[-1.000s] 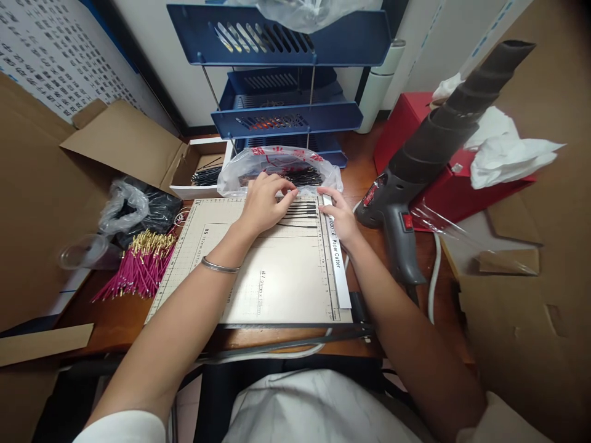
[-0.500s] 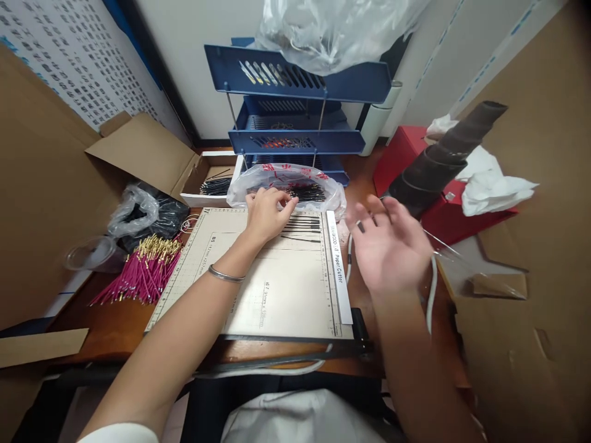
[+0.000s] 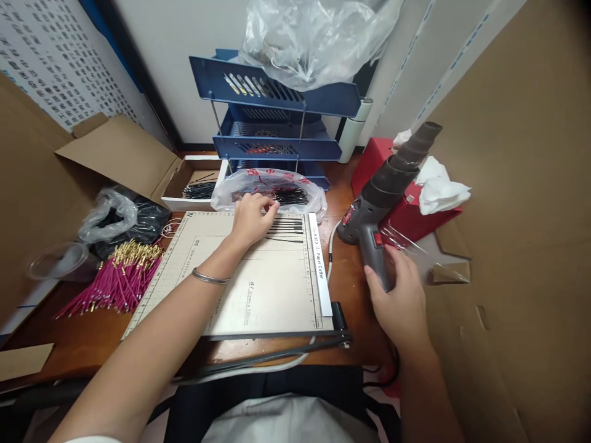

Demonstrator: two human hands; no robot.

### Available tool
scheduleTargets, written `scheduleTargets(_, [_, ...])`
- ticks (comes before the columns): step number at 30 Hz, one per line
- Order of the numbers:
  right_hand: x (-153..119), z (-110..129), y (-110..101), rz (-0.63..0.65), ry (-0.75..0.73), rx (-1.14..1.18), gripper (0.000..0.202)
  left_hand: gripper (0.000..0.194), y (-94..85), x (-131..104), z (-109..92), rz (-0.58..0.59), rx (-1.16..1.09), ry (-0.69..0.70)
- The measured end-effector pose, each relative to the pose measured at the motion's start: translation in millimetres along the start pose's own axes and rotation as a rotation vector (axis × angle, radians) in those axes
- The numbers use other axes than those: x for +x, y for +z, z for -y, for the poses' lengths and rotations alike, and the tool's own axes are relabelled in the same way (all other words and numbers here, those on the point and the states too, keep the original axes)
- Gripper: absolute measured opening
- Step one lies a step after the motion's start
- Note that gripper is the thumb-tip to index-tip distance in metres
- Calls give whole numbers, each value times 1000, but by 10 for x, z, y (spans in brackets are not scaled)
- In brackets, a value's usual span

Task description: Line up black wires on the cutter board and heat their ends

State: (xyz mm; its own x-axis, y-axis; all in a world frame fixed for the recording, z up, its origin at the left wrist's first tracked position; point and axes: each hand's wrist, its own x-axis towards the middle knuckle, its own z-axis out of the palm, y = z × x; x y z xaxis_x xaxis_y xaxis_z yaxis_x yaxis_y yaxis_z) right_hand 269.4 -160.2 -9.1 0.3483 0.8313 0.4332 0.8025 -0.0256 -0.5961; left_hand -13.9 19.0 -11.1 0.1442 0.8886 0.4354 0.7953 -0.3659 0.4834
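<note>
We are resting our left hand (image 3: pixel 252 218) over the left part of a row of black strands (image 3: pixel 295 229) that are lying near the far right corner of the paper cutter (image 3: pixel 277 283); we are probably steadying them there so that their thick ends are lining up close to the ruled edge. Its fingers are curling loosely, and their undersides are hidden, so we are not telling whether they are pinching or merely touching. Our right hand (image 3: pixel 401 298) is framing the handle of the hot-air gun (image 3: pixel 376 197), the thumb lying on one side and the fingers on the other; how firmly they are gripping, if at all, we are not able to tell. The gun is standing on the table (image 3: pixel 353 289), right of the cutter, its nozzle pointing up and away, presumably so that the handle is facing us. Counting, we are finding one gun, one cutter, roughly six strands on it, three blue trays (image 3: pixel 318 149), one red box (image 3: pixel 429 223) with tissues (image 3: pixel 438 192), one clear bag (image 3: pixel 323 43) above the trays, and one red-printed bag (image 3: pixel 225 195) and one open box (image 3: pixel 191 203), both containing more dark strands. Magenta sticks (image 3: pixel 120 286) are heaping up on the left, too many for counting.
</note>
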Motion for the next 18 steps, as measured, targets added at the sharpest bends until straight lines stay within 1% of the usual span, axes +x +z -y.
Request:
scheduleTargets(2, [34,-26,20,92,-20,-26,56,29,8,4,17,-21,-12,-6])
scheduleTargets(3, [43,-30,39,106,-26,-41,58,29,9,3,21,-26,-15,-6])
scheduleTargets(7, [54,-38,129,80,-48,-73,63,33,-15,-5,15,-32,-9,3])
scheduleTargets(10, [58,-31,169,117,2,-129,66,34,-42,-3,24,-28,0,-28])
scheduleTargets(13, [58,-12,171,151,64,-194,68,34,-53,6,56,-31,8,-61])
scheduleTargets(18, [59,-19,150,158,65,-193,69,33,-55,24,115,-51,-4,-89])
